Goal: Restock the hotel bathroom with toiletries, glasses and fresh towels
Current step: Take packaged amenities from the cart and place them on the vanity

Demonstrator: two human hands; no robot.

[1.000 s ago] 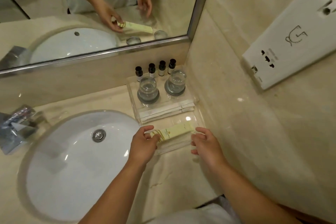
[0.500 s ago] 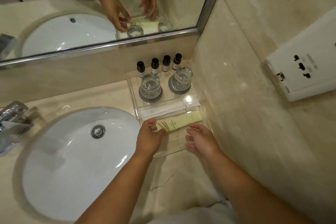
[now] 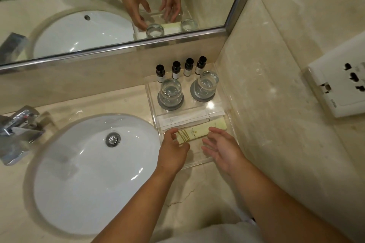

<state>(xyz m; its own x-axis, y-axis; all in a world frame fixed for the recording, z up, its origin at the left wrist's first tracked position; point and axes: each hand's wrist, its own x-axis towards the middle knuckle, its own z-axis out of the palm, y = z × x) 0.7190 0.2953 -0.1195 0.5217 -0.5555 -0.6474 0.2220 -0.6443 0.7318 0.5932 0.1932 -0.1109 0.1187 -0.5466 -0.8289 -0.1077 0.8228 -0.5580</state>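
Observation:
A clear acrylic tray (image 3: 199,164) stands on the marble counter, right of the sink. At its back is a row of small black-capped bottles (image 3: 180,69). In front of them two glasses (image 3: 170,92) (image 3: 207,85) sit upside down on grey coasters. White sachets (image 3: 189,117) lie across the middle. A cream packet (image 3: 201,130) lies flat just in front of the sachets. My left hand (image 3: 173,152) pinches the packet's left end between thumb and forefinger. My right hand (image 3: 222,149) hovers over the tray's front part, fingers apart, holding nothing.
The white sink (image 3: 94,173) fills the lower left, with a chrome faucet (image 3: 17,130) at its left. A mirror (image 3: 118,16) runs along the back and reflects my hands. The marble side wall carries a white socket plate (image 3: 339,85). White fabric (image 3: 207,235) shows at the bottom edge.
The cream packet went from the tray's front up against the white sachets and now lies flat. My right hand has let go of it and opened.

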